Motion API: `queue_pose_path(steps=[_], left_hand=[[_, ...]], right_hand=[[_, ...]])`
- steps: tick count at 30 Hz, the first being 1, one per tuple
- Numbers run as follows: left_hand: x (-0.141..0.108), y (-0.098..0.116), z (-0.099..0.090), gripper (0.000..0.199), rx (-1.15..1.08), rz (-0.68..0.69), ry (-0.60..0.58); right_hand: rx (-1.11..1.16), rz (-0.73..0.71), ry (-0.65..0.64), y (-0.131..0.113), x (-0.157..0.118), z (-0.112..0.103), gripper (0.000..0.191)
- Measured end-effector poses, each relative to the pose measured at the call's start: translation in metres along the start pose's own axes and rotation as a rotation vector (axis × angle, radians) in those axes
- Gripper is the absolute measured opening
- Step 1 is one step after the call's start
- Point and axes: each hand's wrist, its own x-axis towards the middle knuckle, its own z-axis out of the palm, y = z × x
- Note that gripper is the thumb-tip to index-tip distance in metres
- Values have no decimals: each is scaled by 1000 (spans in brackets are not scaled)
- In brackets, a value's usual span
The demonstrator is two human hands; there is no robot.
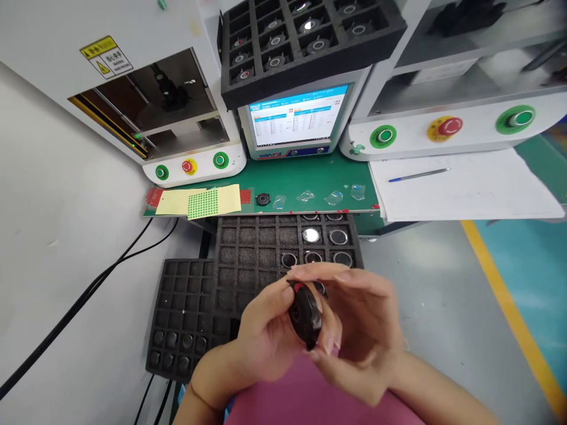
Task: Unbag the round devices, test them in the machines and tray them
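Observation:
A round black watch case (pixel 305 316) with a red mark near its upper edge is held up on its side between both hands, above the foam trays. My left hand (pixel 270 330) grips it from the left, thumb near its top edge and fingers behind it. From the right, my right hand (pixel 367 330) curves round it, with fingertips at the top and thumb at the lower edge. Beyond the hands, a foam tray (pixel 252 257) holds several round watch pieces in its right-hand cells. Another black round piece (pixel 263 199) lies on the green bench.
A lower foam tray (pixel 181 301) stands at the left. On the bench (pixel 305 177) are yellow sticker sheets (pixel 177 202), small plastic films and papers (pixel 469 189) with a pen (pixel 419 175). Behind stand a screen (pixel 299 118), a filled tray (pixel 305 71) and two button-fronted machines.

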Motion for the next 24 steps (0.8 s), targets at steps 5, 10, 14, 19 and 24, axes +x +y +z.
queue_pose_path(steps=[5, 10, 14, 19, 24], left_hand=[[-2, -1, 2, 34, -78, -29, -5], [-4, -4, 0, 39, -83, -30, 23], [-4, -6, 2, 39, -38, 17, 52], [-5, -7, 5, 35, -39, 4, 45], [-6, -10, -5, 40, -6, 52, 68]], right_hand=[[31, 1, -20, 2, -2, -5, 83], [58, 15, -10, 8, -3, -8, 76], [142, -24, -31, 12, -3, -7, 62], [208, -7, 41, 15, -11, -2, 53], [243, 40, 57, 24, -18, 2, 49]])
